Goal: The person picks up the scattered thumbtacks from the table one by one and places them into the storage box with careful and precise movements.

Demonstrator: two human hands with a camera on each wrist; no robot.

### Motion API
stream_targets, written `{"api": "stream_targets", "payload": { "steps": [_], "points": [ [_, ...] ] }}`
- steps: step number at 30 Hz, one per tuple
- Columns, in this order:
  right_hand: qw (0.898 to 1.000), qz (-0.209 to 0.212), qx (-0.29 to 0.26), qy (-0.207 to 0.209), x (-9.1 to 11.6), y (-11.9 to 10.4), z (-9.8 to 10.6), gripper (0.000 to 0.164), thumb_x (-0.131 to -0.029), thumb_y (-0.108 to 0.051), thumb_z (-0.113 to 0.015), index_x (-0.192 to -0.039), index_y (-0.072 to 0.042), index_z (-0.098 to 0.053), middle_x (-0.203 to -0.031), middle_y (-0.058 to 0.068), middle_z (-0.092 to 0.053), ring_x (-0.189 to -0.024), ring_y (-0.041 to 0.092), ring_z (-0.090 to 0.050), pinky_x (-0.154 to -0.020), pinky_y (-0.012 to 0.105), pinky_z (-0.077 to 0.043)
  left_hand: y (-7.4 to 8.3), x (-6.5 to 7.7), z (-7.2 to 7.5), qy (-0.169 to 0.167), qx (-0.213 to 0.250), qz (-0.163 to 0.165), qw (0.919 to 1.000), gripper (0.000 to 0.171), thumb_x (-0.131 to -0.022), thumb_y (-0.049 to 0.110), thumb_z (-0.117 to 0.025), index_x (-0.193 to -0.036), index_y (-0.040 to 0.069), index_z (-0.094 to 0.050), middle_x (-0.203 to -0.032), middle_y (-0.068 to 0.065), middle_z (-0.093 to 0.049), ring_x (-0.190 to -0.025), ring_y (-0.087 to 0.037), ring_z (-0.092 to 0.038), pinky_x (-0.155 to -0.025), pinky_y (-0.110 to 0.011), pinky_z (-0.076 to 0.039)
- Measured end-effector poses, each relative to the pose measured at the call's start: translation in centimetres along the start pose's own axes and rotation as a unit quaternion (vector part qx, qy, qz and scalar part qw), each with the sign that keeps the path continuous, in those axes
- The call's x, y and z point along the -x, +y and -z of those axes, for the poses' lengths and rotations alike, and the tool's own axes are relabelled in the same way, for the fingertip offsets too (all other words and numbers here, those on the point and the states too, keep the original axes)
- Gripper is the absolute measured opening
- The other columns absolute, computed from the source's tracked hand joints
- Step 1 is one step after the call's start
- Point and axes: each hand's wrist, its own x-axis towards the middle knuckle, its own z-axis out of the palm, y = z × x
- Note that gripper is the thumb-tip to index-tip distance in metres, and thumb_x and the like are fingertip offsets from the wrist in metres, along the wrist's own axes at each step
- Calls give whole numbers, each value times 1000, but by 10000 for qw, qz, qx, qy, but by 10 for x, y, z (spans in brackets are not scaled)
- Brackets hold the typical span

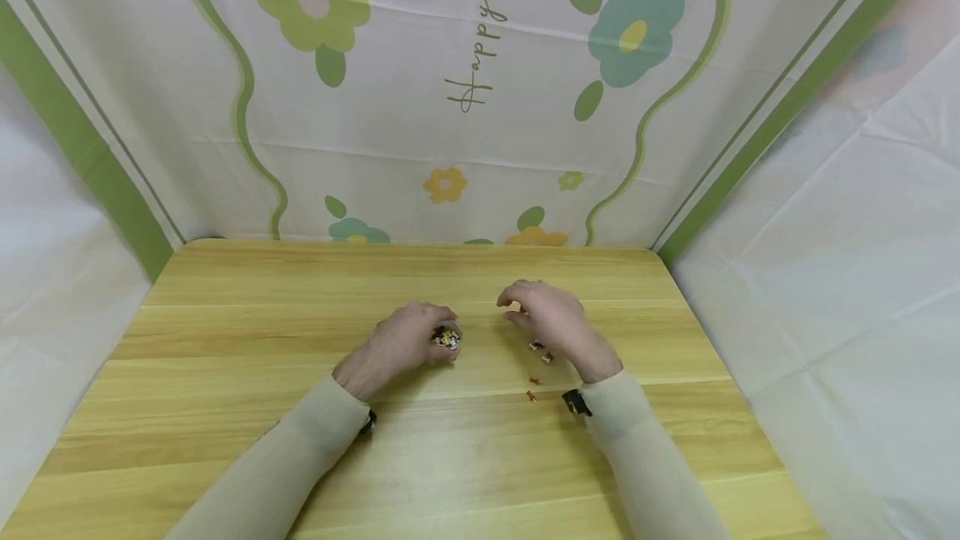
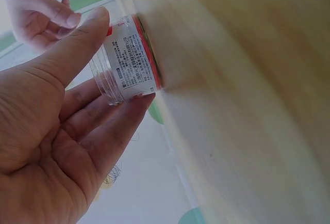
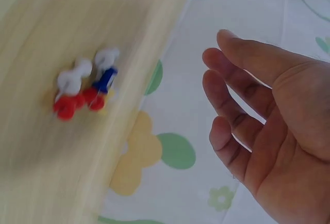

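My left hand (image 1: 408,336) grips a small clear jar (image 2: 131,59) around its side, thumb on one side and fingers on the other. The jar has a white label with small print and a red band near its base, which stands at the tabletop. In the head view, colourful push pins (image 1: 446,337) show through its open mouth. To the right, my right hand (image 1: 551,319) is raised over the table with fingers loosely bent and nothing between them. Near it lie white, red and blue push pins (image 3: 69,82), partly hidden by the hand in the head view.
Two red push pins (image 1: 532,396) lie apart on the wooden table (image 1: 450,457), left of the right wrist. A white flowered cloth (image 1: 405,132) hangs behind the table's far edge, and white cloth also walls both sides.
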Motion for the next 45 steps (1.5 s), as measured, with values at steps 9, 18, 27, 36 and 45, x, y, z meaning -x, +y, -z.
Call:
{"api": "stream_targets", "payload": {
  "steps": [9,18,27,36,45],
  "points": [
    [9986,-261,-139,-446,3,20,4,14,-110,-17,-85,-124,-19,-86,-127,-2,-86,-100,17,-81,-79,40,-67,-1,0,-1,17,7,-25,10000,56,-98,29,-99,-145,5,-79,-143,-13,-85,-133,-36,-80,-113,-53,-68],
    [9955,-401,-207,-837,6,36,3,8,-110,-14,-84,-111,-21,-86,-117,-3,-84,-93,13,-73,-80,39,-63,-1,0,-1,31,53,-37,10000,53,-98,28,-99,-143,6,-80,-140,-12,-85,-131,-35,-81,-111,-52,-68],
    [9892,-607,-469,-1246,13,46,5,15,-108,-11,-85,-98,-22,-82,-104,-5,-81,-92,14,-67,-85,41,-60,0,1,-1,35,62,-10,10000,53,-97,27,-100,-142,7,-81,-141,-13,-85,-128,-34,-81,-107,-50,-70],
    [9855,-769,-488,-1429,12,49,2,18,-109,-12,-84,-94,-21,-80,-97,-6,-77,-85,14,-62,-82,36,-53,0,1,0,22,29,-5,10000,50,-98,28,-99,-141,8,-81,-140,-12,-85,-127,-32,-81,-107,-50,-69],
    [9839,-820,-453,-1525,10,47,0,20,-109,-14,-83,-92,-24,-77,-96,-6,-76,-83,14,-61,-77,35,-50,2,1,0,5,49,-7,10000,53,-98,28,-99,-144,7,-80,-142,-13,-85,-129,-33,-81,-109,-51,-68]
  ]
}}
